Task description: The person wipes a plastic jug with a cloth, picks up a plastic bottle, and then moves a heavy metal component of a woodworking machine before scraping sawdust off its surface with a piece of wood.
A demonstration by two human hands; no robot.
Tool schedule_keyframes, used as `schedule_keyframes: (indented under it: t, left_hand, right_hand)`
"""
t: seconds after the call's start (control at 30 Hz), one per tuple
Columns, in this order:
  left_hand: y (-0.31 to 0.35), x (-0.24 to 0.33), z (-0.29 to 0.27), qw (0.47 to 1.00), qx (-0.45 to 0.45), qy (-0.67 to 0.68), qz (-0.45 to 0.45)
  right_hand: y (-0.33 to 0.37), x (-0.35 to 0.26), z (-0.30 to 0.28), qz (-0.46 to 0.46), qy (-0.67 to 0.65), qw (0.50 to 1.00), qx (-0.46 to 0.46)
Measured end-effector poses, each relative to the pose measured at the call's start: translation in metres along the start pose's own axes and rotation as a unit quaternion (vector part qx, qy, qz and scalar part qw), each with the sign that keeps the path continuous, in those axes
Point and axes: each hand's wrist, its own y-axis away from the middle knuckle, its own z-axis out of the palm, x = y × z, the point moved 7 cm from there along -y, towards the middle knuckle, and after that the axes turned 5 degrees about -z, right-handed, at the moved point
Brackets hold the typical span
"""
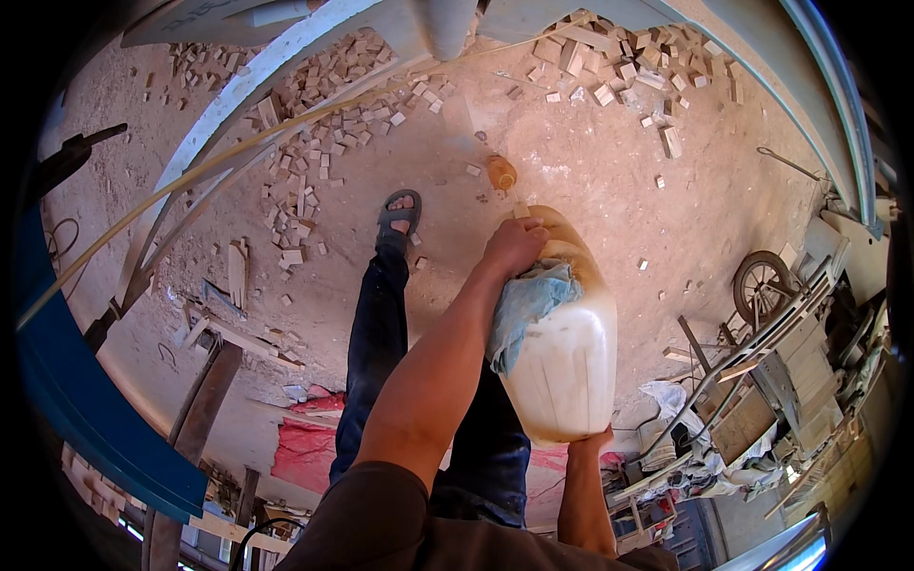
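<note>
I hold a large translucent whitish plastic jug [569, 352] tilted forward, its neck pointing away from me. My left hand [514, 246] grips the jug near its neck and also presses a light blue rag [526, 305] against its side. My right hand [592, 441] supports the jug's bottom from below; only its fingertips show. A small orange bottle [501, 172] stands on the dusty floor just beyond the jug's neck. My leg in dark jeans and a sandalled foot [398, 215] are stretched out to the left of the jug.
Several small wood offcuts [314, 143] lie scattered over the sandy floor, with another pile [628, 57] at the top right. A blue panel [86, 400] is at the left, a red cloth [309, 443] near my leg, and a wheeled cart with clutter [762, 285] at the right.
</note>
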Motion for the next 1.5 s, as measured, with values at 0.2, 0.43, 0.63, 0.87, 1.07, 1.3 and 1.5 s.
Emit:
schedule_keyframes:
  t: [0.2, 0.43, 0.63, 0.87, 1.07, 1.3, 1.5]
  left_hand:
    - [0.004, 0.002, 0.001, 1.000, 0.002, 0.008, -0.002]
    - [0.007, 0.002, 0.000, 1.000, 0.010, 0.010, 0.008]
    - [0.008, 0.002, -0.004, 1.000, 0.017, 0.024, -0.001]
    - [0.006, 0.005, -0.003, 1.000, 0.010, 0.006, 0.009]
    - [0.006, -0.002, 0.000, 0.999, 0.005, 0.030, -0.011]
    - [0.006, 0.000, -0.001, 1.000, 0.017, 0.014, 0.013]
    - [0.009, -0.001, 0.001, 1.000, 0.007, 0.015, -0.004]
  right_hand:
    - [0.003, -0.003, -0.003, 0.005, 0.012, 1.000, 0.011]
    - [0.004, -0.005, -0.006, 0.006, 0.001, 1.000, 0.021]
    - [-0.001, -0.009, -0.005, -0.002, 0.006, 1.000, -0.008]
    - [0.004, -0.012, -0.001, -0.004, 0.006, 1.000, 0.012]
    - [0.004, -0.015, -0.006, -0.005, 0.010, 1.000, 0.016]
    - [0.010, -0.018, 0.000, -0.006, 0.012, 1.000, 0.022]
    - [0.020, -0.020, 0.004, -0.004, 0.016, 0.999, 0.033]
